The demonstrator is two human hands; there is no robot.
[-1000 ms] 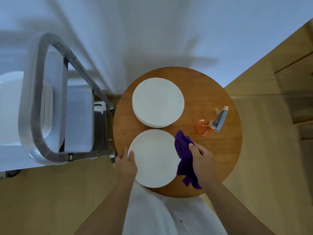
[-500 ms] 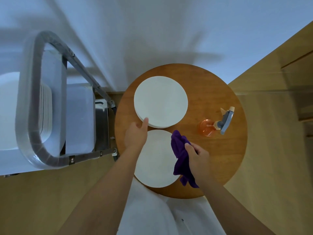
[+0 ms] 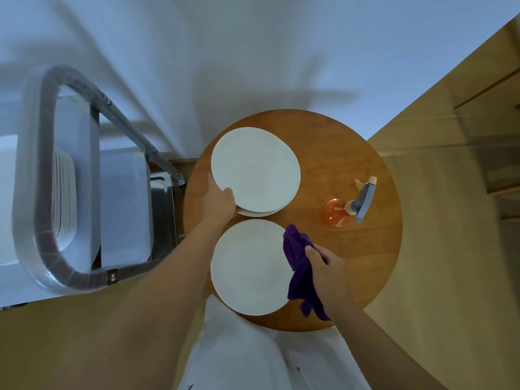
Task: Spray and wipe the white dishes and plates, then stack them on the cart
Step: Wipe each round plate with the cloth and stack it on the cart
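Head view, cart (image 3: 53,277) beside table (image 3: 365,263), spray bottle (image 3: 349,206)

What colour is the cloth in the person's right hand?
Purple: the cloth shows best in the head view, its only view.

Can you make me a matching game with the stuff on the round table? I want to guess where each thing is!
Things:
1. purple cloth
2. spray bottle
3. top plate of the far stack
4. near plate

Places:
A. standing alone on the table's right side
B. lying flat, closest to the person
C. bunched in the right hand
D. its edge gripped by the left hand

Pairs: 1-C, 2-A, 3-D, 4-B
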